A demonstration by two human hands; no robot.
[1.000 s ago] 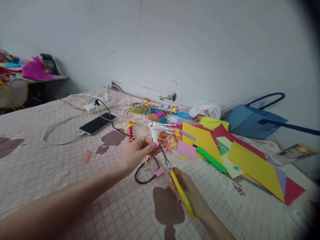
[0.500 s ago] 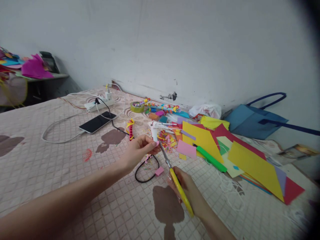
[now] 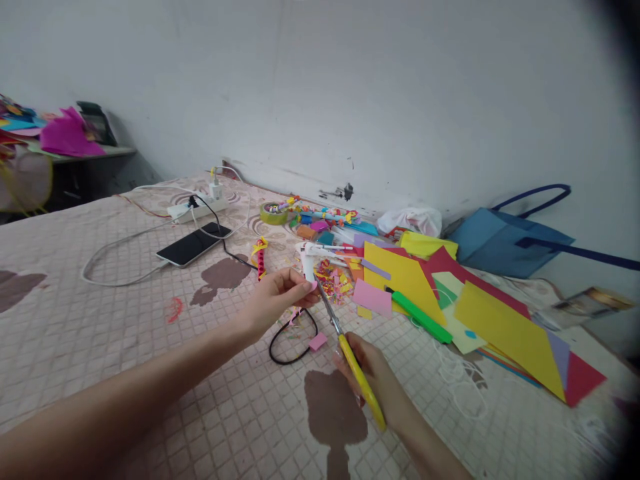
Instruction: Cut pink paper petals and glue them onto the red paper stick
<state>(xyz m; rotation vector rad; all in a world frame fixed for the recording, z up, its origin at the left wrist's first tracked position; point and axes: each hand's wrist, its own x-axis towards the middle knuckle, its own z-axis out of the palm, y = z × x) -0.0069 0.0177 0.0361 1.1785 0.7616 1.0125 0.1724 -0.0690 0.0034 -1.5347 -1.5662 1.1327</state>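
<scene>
The left hand (image 3: 283,293) is nearly closed, thumb and fingertips pinched on a small piece of pink paper (image 3: 315,285) above the patterned cover (image 3: 240,407). The right hand (image 3: 373,373) is curled round the yellow handle of the scissors (image 3: 345,341), whose metal blades point up and away to the pink paper. The tips lie right at its edge; whether they touch it is too small to tell.

Just beyond the left fingers stands a white L-shaped thing (image 3: 309,265), its long thin end pointing right. Below the hands, a black cord (image 3: 284,363) lies in a loop, with 1 pink square (image 3: 318,342) at its right side. A red stick with a yellow top (image 3: 261,260) lies left of the white thing, and a heap of small coloured scraps (image 3: 341,283) lies to its right.

Farther right come a pink sheet (image 3: 373,297), a green cutter (image 3: 421,317) lying across coloured sheets, white string (image 3: 457,383) and a large yellow sheet (image 3: 513,340). Behind them a blue bag (image 3: 500,245) leans by the wall (image 3: 310,80). On the far left are a phone (image 3: 193,245), dark screen up, and a white power strip (image 3: 199,211); a roll of tape (image 3: 273,214) lies near the wall.
</scene>
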